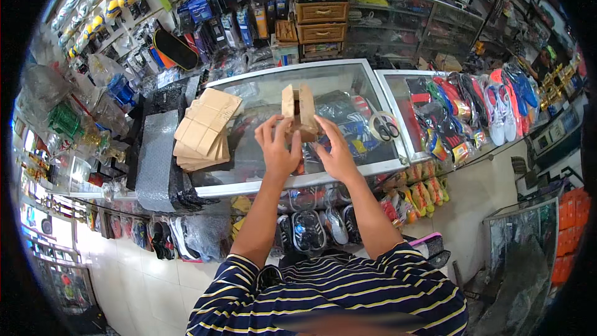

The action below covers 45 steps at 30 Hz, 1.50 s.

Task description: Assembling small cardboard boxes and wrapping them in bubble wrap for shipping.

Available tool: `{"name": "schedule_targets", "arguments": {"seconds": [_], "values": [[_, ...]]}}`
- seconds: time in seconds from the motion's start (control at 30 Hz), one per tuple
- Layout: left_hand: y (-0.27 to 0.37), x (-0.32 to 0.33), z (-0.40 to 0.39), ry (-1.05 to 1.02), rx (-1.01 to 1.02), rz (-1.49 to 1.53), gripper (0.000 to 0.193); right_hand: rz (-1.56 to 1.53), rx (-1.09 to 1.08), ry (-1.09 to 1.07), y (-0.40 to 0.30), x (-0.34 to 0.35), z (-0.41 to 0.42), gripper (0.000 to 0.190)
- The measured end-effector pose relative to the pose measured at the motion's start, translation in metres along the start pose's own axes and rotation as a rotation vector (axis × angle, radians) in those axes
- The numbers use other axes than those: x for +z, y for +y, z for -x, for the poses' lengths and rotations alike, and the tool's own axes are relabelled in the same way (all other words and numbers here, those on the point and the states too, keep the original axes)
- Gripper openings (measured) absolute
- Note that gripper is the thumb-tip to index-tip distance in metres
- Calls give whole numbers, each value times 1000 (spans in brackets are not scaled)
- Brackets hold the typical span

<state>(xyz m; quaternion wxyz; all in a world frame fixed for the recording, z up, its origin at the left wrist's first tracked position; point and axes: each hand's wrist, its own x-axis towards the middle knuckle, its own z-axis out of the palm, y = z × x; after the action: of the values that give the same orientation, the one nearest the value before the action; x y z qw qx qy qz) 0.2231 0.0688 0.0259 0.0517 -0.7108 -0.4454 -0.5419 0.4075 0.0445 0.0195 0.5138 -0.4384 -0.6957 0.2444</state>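
A small brown cardboard box [306, 107] stands on the glass counter, its upper flaps raised and parted. My left hand [280, 147] is at its left side, fingers spread, with the fingertips by the near left edge. My right hand [335, 151] is at the right side, its fingers apart and the fingertips close to the cardboard. Whether either hand grips the box cannot be told. Left of it lies a fanned stack of flat folded cardboard boxes [207, 121]. A roll of tape [374, 124] lies to the right, with black-handled scissors [388, 129] over it.
The glass display counter [280, 184] has a white metal frame. Bubble wrap [158, 158] and black wrapping lie at its left end. Packaged sports shoes [501, 114] cover the right counter. Wooden drawers [322, 11] stand behind, and bagged shoes [308, 231] sit below the near edge.
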Motion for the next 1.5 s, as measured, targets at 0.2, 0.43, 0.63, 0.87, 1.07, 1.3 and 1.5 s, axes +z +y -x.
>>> {"name": "schedule_targets", "arguments": {"seconds": [0.2,0.43,0.63,0.87,1.07,1.3,1.5], "values": [[60,26,17,-20,92,213,15,103,2,115,9,-66,6,62],[97,94,13,-406,39,348,28,594,148,309,47,-138,32,32],[99,125,5,-576,-184,165,25,403,212,457,75,-136,36,33],[105,132,8,-536,-95,127,11,497,167,474,82,-142,49,45],[105,133,9,-497,-93,275,10,456,255,334,73,-151,50,55],[104,129,10,-488,-316,358,24,489,194,319,61,-145,49,56],[106,123,12,-578,-344,328,38,581,226,319,64,-141,48,54]]}}
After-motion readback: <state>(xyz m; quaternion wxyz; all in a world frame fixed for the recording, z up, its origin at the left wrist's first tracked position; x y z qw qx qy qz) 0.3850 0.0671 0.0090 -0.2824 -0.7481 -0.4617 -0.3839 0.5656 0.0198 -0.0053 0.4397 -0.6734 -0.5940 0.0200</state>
